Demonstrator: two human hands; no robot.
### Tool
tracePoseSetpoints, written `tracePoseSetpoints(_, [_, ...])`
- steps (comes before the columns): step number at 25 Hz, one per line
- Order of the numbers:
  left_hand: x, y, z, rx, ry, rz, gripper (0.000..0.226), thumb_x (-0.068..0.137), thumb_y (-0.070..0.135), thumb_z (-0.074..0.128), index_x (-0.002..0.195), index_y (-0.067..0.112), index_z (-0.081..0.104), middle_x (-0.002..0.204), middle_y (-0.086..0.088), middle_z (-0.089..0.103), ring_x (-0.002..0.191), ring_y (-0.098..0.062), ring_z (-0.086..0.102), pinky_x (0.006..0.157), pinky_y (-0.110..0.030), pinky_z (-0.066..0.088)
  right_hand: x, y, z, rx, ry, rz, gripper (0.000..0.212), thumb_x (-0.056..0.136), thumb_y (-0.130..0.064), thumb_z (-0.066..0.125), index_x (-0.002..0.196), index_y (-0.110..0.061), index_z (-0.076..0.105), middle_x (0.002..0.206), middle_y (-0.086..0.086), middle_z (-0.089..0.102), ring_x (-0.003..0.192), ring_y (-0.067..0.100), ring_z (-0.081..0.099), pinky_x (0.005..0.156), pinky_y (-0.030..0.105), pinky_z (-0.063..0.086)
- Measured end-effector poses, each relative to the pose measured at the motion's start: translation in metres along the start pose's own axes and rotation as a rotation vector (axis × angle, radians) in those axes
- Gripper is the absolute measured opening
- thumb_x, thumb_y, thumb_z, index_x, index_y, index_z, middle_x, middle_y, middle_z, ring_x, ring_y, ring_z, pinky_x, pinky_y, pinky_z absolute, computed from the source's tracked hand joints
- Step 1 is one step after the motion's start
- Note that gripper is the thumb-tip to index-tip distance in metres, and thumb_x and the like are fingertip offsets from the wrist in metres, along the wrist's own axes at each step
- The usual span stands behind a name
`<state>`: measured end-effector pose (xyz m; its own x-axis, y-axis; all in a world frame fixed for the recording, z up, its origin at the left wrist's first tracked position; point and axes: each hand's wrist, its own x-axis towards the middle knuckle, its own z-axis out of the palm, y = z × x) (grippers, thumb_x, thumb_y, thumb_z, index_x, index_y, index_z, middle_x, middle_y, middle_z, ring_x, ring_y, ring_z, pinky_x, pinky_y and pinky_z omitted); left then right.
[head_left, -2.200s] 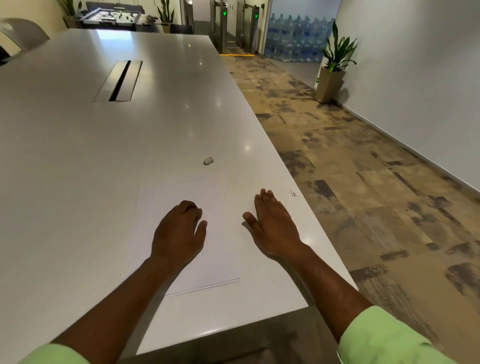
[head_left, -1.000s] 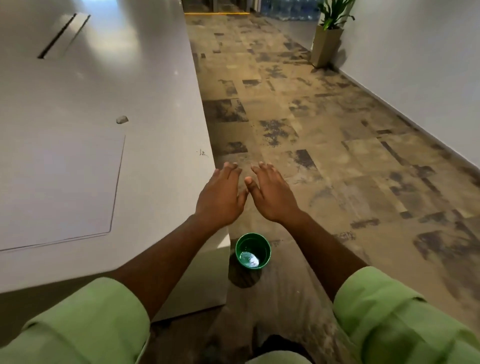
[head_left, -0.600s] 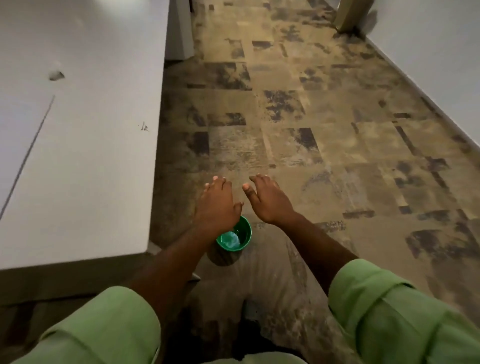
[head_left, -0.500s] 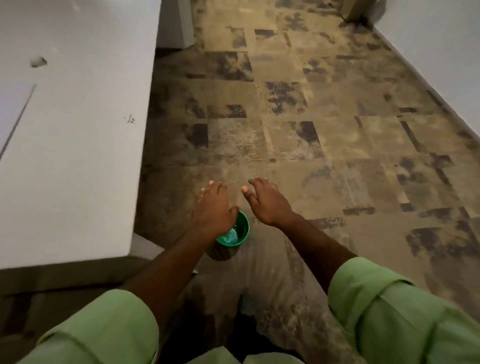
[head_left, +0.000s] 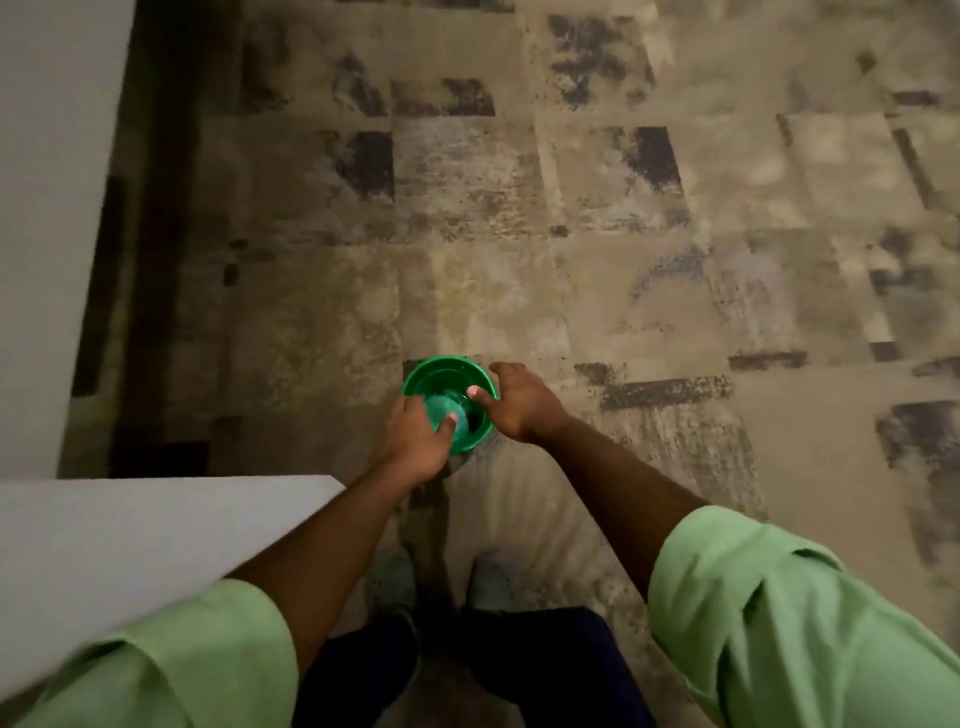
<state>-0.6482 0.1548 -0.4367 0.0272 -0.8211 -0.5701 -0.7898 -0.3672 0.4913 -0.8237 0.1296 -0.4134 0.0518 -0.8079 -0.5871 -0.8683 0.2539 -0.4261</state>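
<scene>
A small green bucket (head_left: 441, 370) stands on the patterned carpet straight ahead of my feet, with something pale and shiny at its bottom. My left hand (head_left: 415, 441) grips its near left rim, thumb over the edge and inside. My right hand (head_left: 519, 402) grips the right rim, its thumb likewise hooked into the opening and its fingers down the outside wall. The near part of the bucket is hidden behind both hands.
The white table's corner (head_left: 156, 525) juts in at the lower left, close to my left forearm. The table's side panel (head_left: 52, 208) runs up the left edge. Patterned beige and dark carpet (head_left: 623, 234) stretches ahead and to the right. My shoes (head_left: 488, 582) stand just behind the bucket.
My view has tilted down from the table to the floor. Both hands have dropped from hovering over the bucket to gripping its rim on either side.
</scene>
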Motion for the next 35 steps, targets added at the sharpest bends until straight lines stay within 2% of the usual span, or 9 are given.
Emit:
tracePoseSetpoints(5, [0.111, -0.070, 0.088, -0.019, 0.015, -0.100, 0.061, 0.100, 0.047, 0.061, 0.142, 0.004, 0.053, 0.143, -0.021, 0.054, 0.132, -0.041, 0.054, 0.108, -0.044, 0.046, 0.110, 0.064, 0.096, 0.036, 0.021, 0.061, 0.069, 0.095, -0.061, 0.053, 0.142, -0.010, 0.055, 0.136, 0.017, 0.061, 0.128, 0.035, 0.056, 0.108, 0.046, 0.049])
tracePoseSetpoints(9, [0.182, -0.126, 0.139, -0.051, 0.064, -0.245, 0.068, 0.097, 0.043, 0.068, 0.145, 0.000, 0.044, 0.152, -0.023, 0.040, 0.136, -0.043, 0.049, 0.110, -0.047, 0.043, 0.173, 0.109, 0.159, 0.056, 0.044, 0.095, 0.071, 0.099, -0.048, 0.063, 0.151, -0.005, 0.042, 0.146, 0.019, 0.049, 0.135, 0.036, 0.049, 0.116, 0.049, 0.043])
tracePoseSetpoints(12, [0.217, -0.161, 0.164, -0.096, 0.130, -0.298, 0.075, 0.095, 0.041, 0.071, 0.151, 0.007, 0.037, 0.160, -0.017, 0.031, 0.135, -0.043, 0.051, 0.112, -0.054, 0.043, 0.211, 0.133, 0.194, 0.141, 0.127, 0.199, 0.072, 0.098, -0.035, 0.069, 0.153, -0.002, 0.036, 0.148, 0.023, 0.045, 0.135, 0.039, 0.050, 0.115, 0.046, 0.043])
tracePoseSetpoints(16, [0.244, -0.192, 0.199, -0.372, 0.055, -0.423, 0.055, 0.096, 0.031, 0.071, 0.141, 0.013, 0.047, 0.138, -0.015, 0.062, 0.121, -0.039, 0.063, 0.106, -0.048, 0.051, 0.241, 0.153, 0.227, 0.299, 0.137, 0.423, 0.045, 0.100, -0.013, 0.064, 0.138, -0.002, 0.044, 0.130, 0.019, 0.062, 0.115, 0.036, 0.065, 0.084, 0.039, 0.055])
tracePoseSetpoints(20, [0.256, -0.211, 0.225, -0.576, 0.022, -0.383, 0.040, 0.084, 0.024, 0.068, 0.124, 0.028, 0.067, 0.111, -0.001, 0.077, 0.100, -0.024, 0.074, 0.094, -0.050, 0.061, 0.245, 0.158, 0.242, 0.349, 0.126, 0.436, 0.035, 0.097, -0.013, 0.064, 0.128, -0.005, 0.052, 0.118, 0.014, 0.067, 0.107, 0.035, 0.068, 0.089, 0.049, 0.060])
tracePoseSetpoints(24, [0.246, -0.206, 0.205, -0.631, 0.033, -0.384, 0.043, 0.074, 0.028, 0.065, 0.117, 0.029, 0.070, 0.104, 0.000, 0.078, 0.095, -0.022, 0.075, 0.087, -0.047, 0.064, 0.226, 0.145, 0.228, 0.406, 0.146, 0.413, 0.032, 0.094, -0.015, 0.066, 0.124, -0.009, 0.057, 0.114, 0.012, 0.070, 0.100, 0.031, 0.070, 0.085, 0.048, 0.064])
tracePoseSetpoints(31, [0.177, -0.170, 0.130, -0.622, 0.061, -0.463, 0.034, 0.072, 0.033, 0.062, 0.105, 0.039, 0.068, 0.095, 0.005, 0.078, 0.086, -0.023, 0.076, 0.079, -0.049, 0.064, 0.118, 0.062, 0.109, 0.437, 0.192, 0.356, 0.029, 0.097, -0.008, 0.062, 0.124, -0.008, 0.053, 0.113, 0.011, 0.066, 0.105, 0.032, 0.068, 0.092, 0.052, 0.061])
tracePoseSetpoints(33, [0.127, -0.127, 0.082, -0.653, 0.091, -0.466, 0.038, 0.076, 0.030, 0.063, 0.114, 0.035, 0.066, 0.104, -0.003, 0.077, 0.091, -0.029, 0.075, 0.082, -0.053, 0.064, 0.075, 0.032, 0.065, 0.453, 0.212, 0.339, 0.017, 0.098, -0.006, 0.061, 0.111, -0.013, 0.054, 0.098, 0.002, 0.063, 0.100, 0.028, 0.067, 0.092, 0.049, 0.061])
tracePoseSetpoints(35, [0.061, -0.066, 0.021, -0.757, 0.158, -0.466, 0.031, 0.087, 0.016, 0.063, 0.116, 0.024, 0.066, 0.107, -0.008, 0.074, 0.095, -0.030, 0.071, 0.089, -0.049, 0.062, 0.032, 0.004, 0.026, 0.483, 0.233, 0.327, 0.018, 0.098, -0.004, 0.060, 0.114, -0.012, 0.057, 0.093, -0.001, 0.060, 0.098, 0.026, 0.065, 0.092, 0.049, 0.061])
